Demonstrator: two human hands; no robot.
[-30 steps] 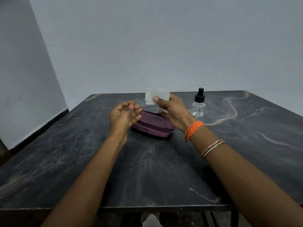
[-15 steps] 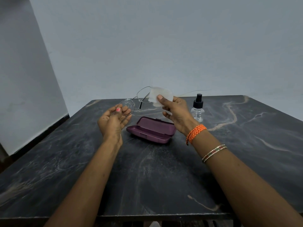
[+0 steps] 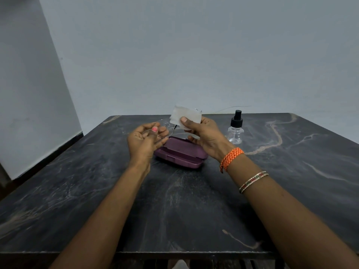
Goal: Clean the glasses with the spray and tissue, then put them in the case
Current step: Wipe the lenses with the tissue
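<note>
My left hand [image 3: 145, 141] pinches the left lens rim of thin wire-framed glasses [image 3: 167, 128], held above the table. My right hand [image 3: 204, 136] grips a white tissue [image 3: 185, 117] with the thumb on top, pressed over the glasses' right lens, which the tissue hides. Below both hands an open purple case [image 3: 180, 153] lies on the table with nothing visible inside. A clear spray bottle [image 3: 235, 127] with a black pump top stands upright to the right of my right hand.
The dark marbled table [image 3: 174, 200] reaches to a pale wall behind. Its front edge runs along the bottom of the view. A thin wire lies along the table's back edge behind the bottle.
The hands have drawn closer together. The tissue has moved left over the right lens, and the glasses now sit lower, partly hidden behind it.
</note>
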